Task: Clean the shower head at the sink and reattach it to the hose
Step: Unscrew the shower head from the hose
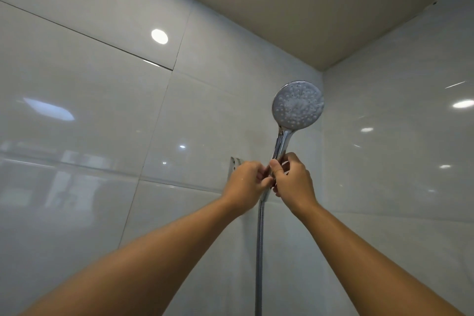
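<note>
Hose joint hidden behind hands

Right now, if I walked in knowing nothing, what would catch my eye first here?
Most likely the round shower head, held up near the corner of the glossy tiled walls, its nozzle face turned toward the camera. Just below it, the left hand and right hand close together around the chrome handle where the metal hose joins and hangs straight down. A small bracket peeks out on the wall behind the left hand.
</note>
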`<action>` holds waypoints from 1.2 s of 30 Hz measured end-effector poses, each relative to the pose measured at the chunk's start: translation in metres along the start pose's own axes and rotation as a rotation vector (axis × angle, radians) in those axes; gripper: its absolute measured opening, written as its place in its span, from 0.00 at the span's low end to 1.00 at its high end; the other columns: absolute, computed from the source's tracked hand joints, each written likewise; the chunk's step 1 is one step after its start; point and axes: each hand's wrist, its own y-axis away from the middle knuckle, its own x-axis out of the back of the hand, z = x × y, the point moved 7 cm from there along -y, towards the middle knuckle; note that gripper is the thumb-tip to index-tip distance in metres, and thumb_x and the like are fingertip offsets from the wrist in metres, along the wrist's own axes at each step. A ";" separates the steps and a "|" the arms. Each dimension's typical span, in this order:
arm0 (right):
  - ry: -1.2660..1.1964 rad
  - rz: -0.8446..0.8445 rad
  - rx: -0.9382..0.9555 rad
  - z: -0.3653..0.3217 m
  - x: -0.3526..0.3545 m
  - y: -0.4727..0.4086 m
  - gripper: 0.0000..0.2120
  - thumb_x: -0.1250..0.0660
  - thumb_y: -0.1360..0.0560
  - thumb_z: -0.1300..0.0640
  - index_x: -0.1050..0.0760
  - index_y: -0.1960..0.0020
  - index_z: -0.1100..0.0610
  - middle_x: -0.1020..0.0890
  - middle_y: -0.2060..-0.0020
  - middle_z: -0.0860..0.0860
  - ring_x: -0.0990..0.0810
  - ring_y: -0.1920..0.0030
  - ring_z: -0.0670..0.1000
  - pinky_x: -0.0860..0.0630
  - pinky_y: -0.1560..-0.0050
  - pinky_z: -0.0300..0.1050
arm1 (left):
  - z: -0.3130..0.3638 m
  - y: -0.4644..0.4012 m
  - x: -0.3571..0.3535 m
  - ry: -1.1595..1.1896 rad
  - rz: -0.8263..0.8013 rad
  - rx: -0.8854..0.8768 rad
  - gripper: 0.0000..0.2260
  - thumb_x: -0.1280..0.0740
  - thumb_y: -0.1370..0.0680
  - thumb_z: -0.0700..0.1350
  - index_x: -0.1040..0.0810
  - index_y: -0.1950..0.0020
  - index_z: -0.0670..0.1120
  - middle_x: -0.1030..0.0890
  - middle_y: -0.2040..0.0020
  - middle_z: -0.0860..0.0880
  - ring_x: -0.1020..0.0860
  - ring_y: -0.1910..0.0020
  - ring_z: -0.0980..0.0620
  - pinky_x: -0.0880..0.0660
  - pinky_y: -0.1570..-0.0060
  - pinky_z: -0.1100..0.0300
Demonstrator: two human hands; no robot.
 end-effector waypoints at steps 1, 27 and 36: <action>-0.004 -0.003 -0.001 0.003 0.000 0.005 0.09 0.38 0.22 0.44 0.29 0.54 0.49 0.19 0.61 0.48 0.18 0.61 0.54 0.18 0.59 0.58 | 0.000 0.006 -0.002 0.008 -0.002 0.010 0.05 0.30 0.24 0.46 0.20 0.57 0.45 0.17 0.61 0.47 0.19 0.61 0.49 0.20 0.55 0.47; -0.471 0.064 -0.578 0.136 0.031 0.307 0.09 0.33 0.22 0.52 0.23 0.55 0.58 0.16 0.63 0.55 0.16 0.60 0.57 0.17 0.59 0.54 | -0.002 0.301 -0.108 0.284 -0.275 0.448 0.03 0.29 0.24 0.46 0.21 0.53 0.48 0.20 0.55 0.49 0.20 0.63 0.58 0.22 0.63 0.62; -0.481 0.013 -0.803 0.154 0.045 0.461 0.10 0.33 0.21 0.57 0.21 0.58 0.62 0.16 0.66 0.54 0.18 0.66 0.47 0.20 0.65 0.44 | 0.010 0.456 -0.123 0.337 -0.373 0.588 0.04 0.31 0.23 0.44 0.21 0.49 0.50 0.23 0.50 0.51 0.19 0.55 0.56 0.20 0.54 0.57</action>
